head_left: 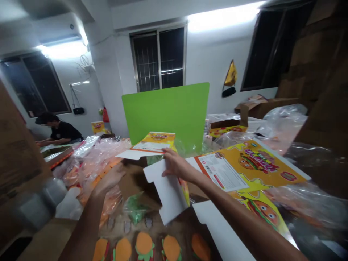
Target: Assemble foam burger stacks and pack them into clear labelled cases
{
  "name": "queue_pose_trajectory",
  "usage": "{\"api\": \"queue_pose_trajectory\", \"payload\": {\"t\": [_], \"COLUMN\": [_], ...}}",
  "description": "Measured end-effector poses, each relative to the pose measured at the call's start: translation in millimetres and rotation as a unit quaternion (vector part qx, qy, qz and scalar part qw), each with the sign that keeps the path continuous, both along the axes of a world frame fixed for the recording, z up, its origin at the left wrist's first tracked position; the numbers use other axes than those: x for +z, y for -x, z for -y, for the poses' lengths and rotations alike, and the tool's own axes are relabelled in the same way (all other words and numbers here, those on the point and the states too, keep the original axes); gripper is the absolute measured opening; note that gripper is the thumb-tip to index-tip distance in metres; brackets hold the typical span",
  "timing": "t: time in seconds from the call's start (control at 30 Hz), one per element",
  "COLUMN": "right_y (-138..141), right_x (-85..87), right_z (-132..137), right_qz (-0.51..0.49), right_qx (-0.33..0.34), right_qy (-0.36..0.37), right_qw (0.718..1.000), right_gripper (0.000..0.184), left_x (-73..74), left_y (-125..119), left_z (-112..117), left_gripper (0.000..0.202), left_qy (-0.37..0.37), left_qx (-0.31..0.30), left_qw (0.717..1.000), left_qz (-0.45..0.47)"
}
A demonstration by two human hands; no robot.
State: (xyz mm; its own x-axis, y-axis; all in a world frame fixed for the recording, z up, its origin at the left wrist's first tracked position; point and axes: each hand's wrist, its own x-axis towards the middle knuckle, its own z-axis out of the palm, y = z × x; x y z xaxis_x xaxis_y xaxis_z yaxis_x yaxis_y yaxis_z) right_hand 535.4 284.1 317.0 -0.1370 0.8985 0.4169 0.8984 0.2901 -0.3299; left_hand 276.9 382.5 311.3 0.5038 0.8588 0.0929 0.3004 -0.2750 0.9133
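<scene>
My right hand grips the edge of a partly folded yellow carton printed with burger art, its white flaps hanging toward me. My left hand reaches forward to the left of that carton, over pink plastic bags; it is blurred and its fingers look loosely spread, holding nothing I can make out. Flat printed cartons lie in a stack to the right of my right arm.
A green board stands upright behind the carton. Burger-shaped candies lie in a row near me. Clear and pink plastic bags cover the table. Brown boxes rise at right. Another person works at far left.
</scene>
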Motion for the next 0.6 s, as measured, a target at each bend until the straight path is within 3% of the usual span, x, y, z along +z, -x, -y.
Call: {"api": "queue_pose_trajectory", "payload": {"t": [0.1, 0.23, 0.47, 0.6], "right_y": [-11, -13, -3, -10], "right_x": [21.7, 38.7, 25.2, 20.8], "right_z": [10, 23, 14, 10], "right_qz": [-0.047, -0.095, -0.159, -0.209], "right_qx": [-0.045, -0.104, -0.181, -0.207], "right_qy": [-0.081, -0.158, -0.204, -0.186], "right_qw": [0.995, 0.977, 0.949, 0.937], "right_gripper": [0.044, 0.043, 0.052, 0.055], "left_x": [6.2, 13.7, 12.6, -2.8], "left_y": [14, 23, 9, 10], "left_z": [12, 34, 49, 39], "left_gripper": [0.037, 0.052, 0.04, 0.027], "left_qy": [-0.003, -0.028, -0.154, -0.108], "left_qx": [-0.027, 0.019, 0.09, 0.115], "left_qw": [0.999, 0.998, 0.982, 0.978], "left_qz": [0.019, 0.061, 0.053, 0.138]}}
